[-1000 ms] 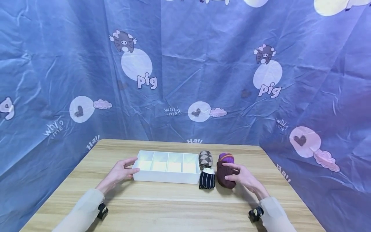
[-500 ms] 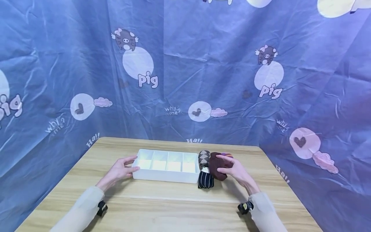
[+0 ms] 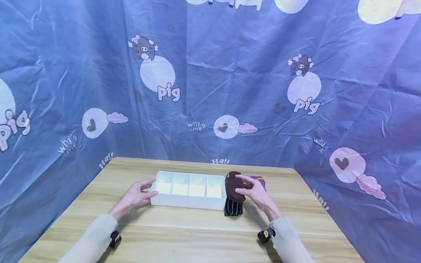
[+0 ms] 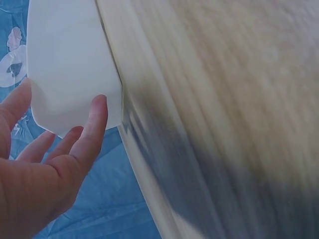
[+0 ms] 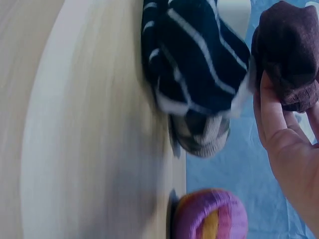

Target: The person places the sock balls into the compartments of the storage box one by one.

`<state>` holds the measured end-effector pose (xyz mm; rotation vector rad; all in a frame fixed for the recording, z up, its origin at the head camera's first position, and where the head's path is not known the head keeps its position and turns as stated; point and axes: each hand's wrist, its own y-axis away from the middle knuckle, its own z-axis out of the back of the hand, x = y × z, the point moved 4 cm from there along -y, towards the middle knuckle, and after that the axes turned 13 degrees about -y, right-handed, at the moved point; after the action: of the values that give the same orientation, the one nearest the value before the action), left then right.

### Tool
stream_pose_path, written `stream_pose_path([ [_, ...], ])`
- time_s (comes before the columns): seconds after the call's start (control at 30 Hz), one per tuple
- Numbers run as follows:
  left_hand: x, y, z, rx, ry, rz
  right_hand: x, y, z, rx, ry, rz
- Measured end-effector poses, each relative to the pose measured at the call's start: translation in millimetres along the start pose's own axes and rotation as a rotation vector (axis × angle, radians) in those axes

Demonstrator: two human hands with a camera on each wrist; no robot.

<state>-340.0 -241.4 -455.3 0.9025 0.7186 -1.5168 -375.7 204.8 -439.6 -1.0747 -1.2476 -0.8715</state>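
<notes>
My right hand [image 3: 256, 190] pinches a rolled dark brown sock [image 3: 234, 188] between thumb and fingers, raised off the table just right of the white divided box [image 3: 189, 202]. Below it in the head view shows a black sock with white stripes [image 3: 233, 208]; the right wrist view has this striped sock [image 5: 199, 55] nearer the camera. A grey argyle sock [image 5: 202, 134] lies behind, mostly hidden in the head view. Partly behind my right hand sits a purple and orange striped sock [image 5: 212, 216]. At the box's left end, my left hand [image 3: 138, 193] grips it, thumb in front, fingers behind.
The box has several compartments in a row, with bare floors. A light wood table [image 3: 184, 237] carries everything. Blue printed cloth [image 3: 204, 91] hangs behind and along the sides of the table.
My right hand has lifted the brown sock and carried it left, from beside the purple sock to over the argyle and striped socks. The left hand stays at the box.
</notes>
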Motion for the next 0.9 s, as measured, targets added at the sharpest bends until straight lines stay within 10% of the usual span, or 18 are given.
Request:
stream_pose_path([
  [0.9, -1.6, -4.6, -0.8, 0.026, 0.011, -0.007, -3, -28.5, -41, -0.027, -0.043, -0.011],
])
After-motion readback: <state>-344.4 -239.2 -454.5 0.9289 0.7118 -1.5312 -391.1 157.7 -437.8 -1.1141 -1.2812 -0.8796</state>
